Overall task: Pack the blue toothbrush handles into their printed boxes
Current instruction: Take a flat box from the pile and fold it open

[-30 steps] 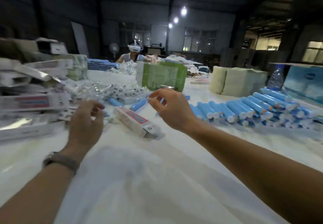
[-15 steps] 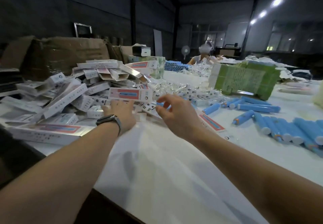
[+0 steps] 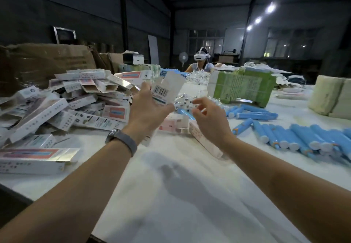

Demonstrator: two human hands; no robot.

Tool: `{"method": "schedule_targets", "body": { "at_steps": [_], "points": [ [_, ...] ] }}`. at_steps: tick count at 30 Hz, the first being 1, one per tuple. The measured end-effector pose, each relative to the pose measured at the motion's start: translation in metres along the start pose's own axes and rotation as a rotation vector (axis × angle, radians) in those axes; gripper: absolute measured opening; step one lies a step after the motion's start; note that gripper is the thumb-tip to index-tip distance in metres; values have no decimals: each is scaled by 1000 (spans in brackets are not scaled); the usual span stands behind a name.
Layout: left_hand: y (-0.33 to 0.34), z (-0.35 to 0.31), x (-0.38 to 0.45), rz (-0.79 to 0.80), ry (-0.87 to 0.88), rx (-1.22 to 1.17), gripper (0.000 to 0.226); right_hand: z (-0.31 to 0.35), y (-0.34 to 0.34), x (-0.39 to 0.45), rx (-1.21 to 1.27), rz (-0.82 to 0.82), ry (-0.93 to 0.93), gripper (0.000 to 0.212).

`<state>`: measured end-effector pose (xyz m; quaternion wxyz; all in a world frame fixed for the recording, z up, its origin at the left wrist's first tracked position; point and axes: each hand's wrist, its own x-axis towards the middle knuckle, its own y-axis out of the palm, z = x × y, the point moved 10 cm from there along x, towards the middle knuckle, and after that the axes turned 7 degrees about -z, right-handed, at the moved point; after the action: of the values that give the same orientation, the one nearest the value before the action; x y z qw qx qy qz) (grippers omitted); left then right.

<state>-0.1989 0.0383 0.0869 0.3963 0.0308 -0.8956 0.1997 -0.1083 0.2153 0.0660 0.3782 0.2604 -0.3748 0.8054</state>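
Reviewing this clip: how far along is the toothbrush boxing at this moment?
Done: nothing can be confirmed; whether the heaped printed boxes on the left are filled cannot be told. In hand: the left hand holds up one box with its flap open, while the right hand hovers beside it holding nothing. Left: many blue handles lie unboxed on the table to the right.

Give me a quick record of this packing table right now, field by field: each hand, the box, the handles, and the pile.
left hand: holds a printed box raised above the table
right hand: empty, fingers loosely curled, beside the box
blue handles: lying in rows on the right of the white table
box pile: heaped at left
handle in box: not visible
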Motion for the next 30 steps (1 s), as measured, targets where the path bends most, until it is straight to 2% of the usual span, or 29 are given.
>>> {"method": "schedule_targets", "body": {
  "at_steps": [3, 6, 8, 12, 14, 18, 20, 23, 26, 30],
  "points": [
    [14, -27, -22, -36, -43, -300, 49, -47, -29, 17, -209, -18, 62, 31],
    [32, -32, -47, -38, -74, -446, 43, -108, -45, 20, -618, 198, 136, 50],
    [38, -28, -57, -48, -90, -486, 41, -138, -49, 14, -837, 368, 127, 54],
    [38, -27, -62, -41, -70, -532, 45, -168, -42, 7, -1039, 553, 35, 67],
    [38, -30, -64, -18, -57, -565, 48, -171, -34, 10, -1048, 570, -1, 62],
    [39, -32, -66, 40, -61, -665, 38, -164, -18, 23, -1075, 552, -120, 24],
    [43, -27, -67, 64, -88, -693, 36, -154, -21, 29, -1002, 461, -138, 11],
    [44, -26, -68, 65, -80, -687, 18, -110, -42, 42, -679, 161, -186, 6],
    [40, -29, -65, 16, -38, -648, 15, -46, -72, 49, -260, -89, -184, 14],
    [35, -27, -66, -49, -17, -615, 24, 33, -104, 47, 111, -227, -216, 25]
  ]
}}
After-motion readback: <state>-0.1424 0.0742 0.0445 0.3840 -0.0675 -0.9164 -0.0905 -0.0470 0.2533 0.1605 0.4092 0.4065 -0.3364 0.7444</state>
